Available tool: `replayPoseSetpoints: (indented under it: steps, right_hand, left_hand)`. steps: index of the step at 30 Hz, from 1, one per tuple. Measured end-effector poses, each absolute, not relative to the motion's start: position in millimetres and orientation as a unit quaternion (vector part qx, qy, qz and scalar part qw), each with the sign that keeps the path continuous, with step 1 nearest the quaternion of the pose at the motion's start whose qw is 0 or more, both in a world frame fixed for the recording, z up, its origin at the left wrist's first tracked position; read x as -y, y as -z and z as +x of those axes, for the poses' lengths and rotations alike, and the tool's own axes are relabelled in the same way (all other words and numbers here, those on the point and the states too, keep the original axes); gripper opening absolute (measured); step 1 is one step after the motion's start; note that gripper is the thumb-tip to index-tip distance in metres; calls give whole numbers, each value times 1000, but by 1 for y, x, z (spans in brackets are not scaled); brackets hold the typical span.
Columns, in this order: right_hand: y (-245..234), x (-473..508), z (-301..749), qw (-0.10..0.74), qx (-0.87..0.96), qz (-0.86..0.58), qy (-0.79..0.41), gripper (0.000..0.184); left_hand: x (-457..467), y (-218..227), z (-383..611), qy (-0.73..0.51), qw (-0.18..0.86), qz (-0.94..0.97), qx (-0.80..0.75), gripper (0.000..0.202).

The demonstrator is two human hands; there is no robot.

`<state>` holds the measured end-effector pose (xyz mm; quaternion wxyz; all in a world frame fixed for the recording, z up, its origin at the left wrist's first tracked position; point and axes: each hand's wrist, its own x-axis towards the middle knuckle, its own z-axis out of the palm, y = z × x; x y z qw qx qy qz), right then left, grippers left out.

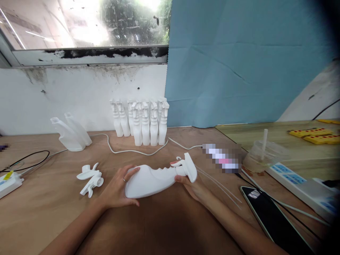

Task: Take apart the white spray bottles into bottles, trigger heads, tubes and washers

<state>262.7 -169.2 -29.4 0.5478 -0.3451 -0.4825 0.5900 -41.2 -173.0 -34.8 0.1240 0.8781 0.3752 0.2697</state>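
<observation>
A white spray bottle [150, 179] lies on its side above the brown table, held between both hands. My left hand [117, 189] wraps round its base, fingers closed on it. My right hand [192, 186] grips the neck under the white trigger head [187, 166]. Two loose white trigger heads [90, 176] lie on the table just left of my left hand. Thin clear dip tubes [220, 186] lie to the right of my right hand.
Several finished spray bottles [142, 120] stand in a group by the back wall. Two capless bottles [71, 134] stand at the back left. A white cable [132, 151] crosses the table. A phone [268, 212], a plastic cup [261, 154] and a power strip [297, 186] lie at the right.
</observation>
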Motion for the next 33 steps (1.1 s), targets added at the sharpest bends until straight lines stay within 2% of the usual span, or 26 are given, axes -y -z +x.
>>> replayPoseSetpoints:
  steps: [2,5,9,12,14,17,19,23,25,28,30,33]
  right_hand:
    - [25,172,264,548,462,-338,-610,49]
    - [21,174,267,525,443,-315,-655,58]
    - [18,177,267,460,452,-278,-712,64]
    - [16,180,263,419,473,-257,-731,68]
    - [17,180,261,411,480,-252,-733,70]
    - [23,174,260,432,504,-279,-694,59]
    - [29,167,262,458,549,-340,-611,45]
    - [40,155,270,473,684,-477,-285,22]
    - [43,153,274,438,732,-499,-150,19]
    - [47,152,278,373,760,-529,-56,19]
    - [49,152,280,329,768,-548,-32,17]
    - [53,152,280,278,780,-561,-22,16]
  left_hand:
    - [176,32,-37,-308,234,851,-355,87]
    - [184,25,-25,-339,465,739,-351,71]
    - [197,22,-7,-215,721,585,-303,54]
    - [204,27,-5,-144,800,525,-252,58]
    - [203,29,-11,-177,805,506,-256,58]
    - [189,26,-26,-321,740,513,-294,61]
    - [171,18,-36,-423,644,543,-334,67]
    - [130,-4,-47,-548,365,581,-478,70]
    - [110,-9,-51,-552,214,588,-552,67]
    - [83,-9,-58,-493,37,586,-642,62]
    - [66,-4,-59,-465,-12,576,-672,62]
    - [42,6,-52,-453,-14,574,-682,62]
